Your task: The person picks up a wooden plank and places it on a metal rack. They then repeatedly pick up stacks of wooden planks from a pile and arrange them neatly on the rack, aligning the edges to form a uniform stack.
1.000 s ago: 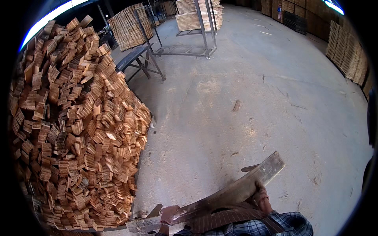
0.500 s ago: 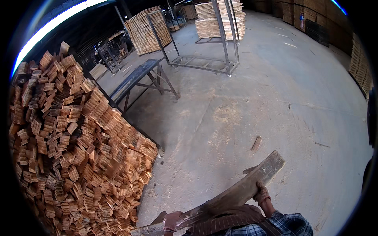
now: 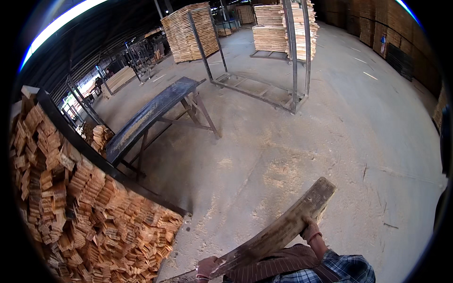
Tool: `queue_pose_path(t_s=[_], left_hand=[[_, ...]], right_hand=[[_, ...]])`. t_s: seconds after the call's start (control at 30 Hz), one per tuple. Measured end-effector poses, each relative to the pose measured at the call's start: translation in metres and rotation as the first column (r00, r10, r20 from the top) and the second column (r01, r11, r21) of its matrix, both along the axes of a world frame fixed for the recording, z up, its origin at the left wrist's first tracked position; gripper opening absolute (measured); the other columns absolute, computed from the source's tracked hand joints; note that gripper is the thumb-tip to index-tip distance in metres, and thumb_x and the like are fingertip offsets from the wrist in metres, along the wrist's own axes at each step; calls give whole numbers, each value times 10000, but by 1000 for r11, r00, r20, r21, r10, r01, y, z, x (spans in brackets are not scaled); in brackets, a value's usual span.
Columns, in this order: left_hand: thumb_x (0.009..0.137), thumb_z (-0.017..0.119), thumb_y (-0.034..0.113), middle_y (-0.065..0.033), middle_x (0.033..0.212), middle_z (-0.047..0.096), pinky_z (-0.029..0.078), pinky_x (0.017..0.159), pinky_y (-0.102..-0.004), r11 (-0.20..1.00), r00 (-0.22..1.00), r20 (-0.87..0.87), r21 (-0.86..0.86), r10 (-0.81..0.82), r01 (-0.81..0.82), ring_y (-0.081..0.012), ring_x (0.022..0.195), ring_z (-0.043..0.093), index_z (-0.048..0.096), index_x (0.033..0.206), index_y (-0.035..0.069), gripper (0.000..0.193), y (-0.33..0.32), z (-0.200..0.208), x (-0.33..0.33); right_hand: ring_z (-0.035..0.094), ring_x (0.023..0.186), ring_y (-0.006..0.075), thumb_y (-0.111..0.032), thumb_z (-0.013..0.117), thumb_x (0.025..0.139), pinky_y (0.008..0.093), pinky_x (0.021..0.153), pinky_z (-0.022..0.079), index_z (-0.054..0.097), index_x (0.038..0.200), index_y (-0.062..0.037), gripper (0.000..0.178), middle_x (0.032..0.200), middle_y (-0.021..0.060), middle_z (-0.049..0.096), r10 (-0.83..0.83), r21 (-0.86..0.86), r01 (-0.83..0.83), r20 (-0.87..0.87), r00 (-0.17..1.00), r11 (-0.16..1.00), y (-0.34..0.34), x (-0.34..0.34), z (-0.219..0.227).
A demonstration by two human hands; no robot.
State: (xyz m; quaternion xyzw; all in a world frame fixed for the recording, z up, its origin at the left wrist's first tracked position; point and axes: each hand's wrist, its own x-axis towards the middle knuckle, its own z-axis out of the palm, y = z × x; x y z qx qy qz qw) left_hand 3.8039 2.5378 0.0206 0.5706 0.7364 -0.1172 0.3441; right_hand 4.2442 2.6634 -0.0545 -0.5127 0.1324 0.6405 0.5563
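A long, weathered wooden plank (image 3: 271,236) lies slantwise across the front of my body, its far end pointing up to the right. My left hand (image 3: 209,266), in a pale pinkish glove, is closed round the plank close to its near left end. Farther along, my right hand (image 3: 310,229) wears a similar glove and grips the plank's right-hand edge. The fingers of the right hand are partly hidden by the wood. A striped brown apron (image 3: 264,266) shows just below the plank.
Left of me rises a big heap of stacked short wood pieces (image 3: 108,207), edged by a dark metal bar (image 3: 108,172). Beyond stands a narrow dark bench (image 3: 151,118) on splayed legs. Farther off are a metal frame cart (image 3: 257,96) and tall lumber stacks (image 3: 191,33). Sawdust lies on the concrete floor (image 3: 283,172).
My view has turned left and moved nearer the bench, which now looks larger. The plank stays in both hands; a second piece that jutted beside it no longer shows.
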Motion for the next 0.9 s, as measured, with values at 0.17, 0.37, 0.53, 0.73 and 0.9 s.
queue_pose_path(t_s=[0.17, 0.37, 0.53, 0.73, 0.9], left_hand=[[759, 651, 489, -92, 893, 659, 506, 609, -491, 828, 898, -179, 349, -401, 439, -349, 693, 625, 599, 1149, 204, 486, 73, -66, -45], [860, 482, 623, -113, 910, 693, 523, 725, -405, 948, 962, -144, 187, -234, 258, -318, 844, 666, 689, 1014, 179, 513, 292, 22, 32], [864, 481, 624, -156, 973, 685, 498, 817, -441, 992, 990, -55, -14, 127, -128, -350, 938, 645, 673, 1067, 139, 560, 389, 37, 19], [843, 490, 660, -183, 988, 678, 492, 836, -430, 908, 904, 80, -47, 419, -417, -347, 978, 637, 687, 1070, 121, 617, 504, 6, 40], [864, 453, 661, -186, 979, 678, 483, 849, -432, 857, 846, 142, -51, 515, -513, -363, 983, 628, 697, 1035, 112, 625, 629, -12, 46]], right_hand=[[568, 1077, 346, -208, 625, 846, 478, 988, 450, 526, 1249, -23, 455, 1207, 147, 586, 135, 207, -156, 113, 984, 966, 114, -18, 2], [539, 1143, 329, -186, 662, 841, 454, 1059, 395, 530, 1238, -36, 444, 1211, 149, 590, 123, 213, -115, -24, 992, 970, 315, 8, -27], [596, 1057, 303, -179, 670, 842, 416, 966, 485, 553, 1180, -18, 392, 1150, 139, 617, 284, 209, -254, -127, 951, 944, 470, -19, 1], [603, 1064, 292, -183, 666, 848, 442, 956, 493, 559, 1166, -48, 361, 1151, 125, 618, 390, 184, -389, 32, 920, 903, 654, -28, 7], [598, 1069, 296, -166, 643, 853, 449, 969, 484, 552, 1168, -33, 354, 1164, 126, 608, 483, 330, -450, -18, 876, 830, 800, -49, -12]])
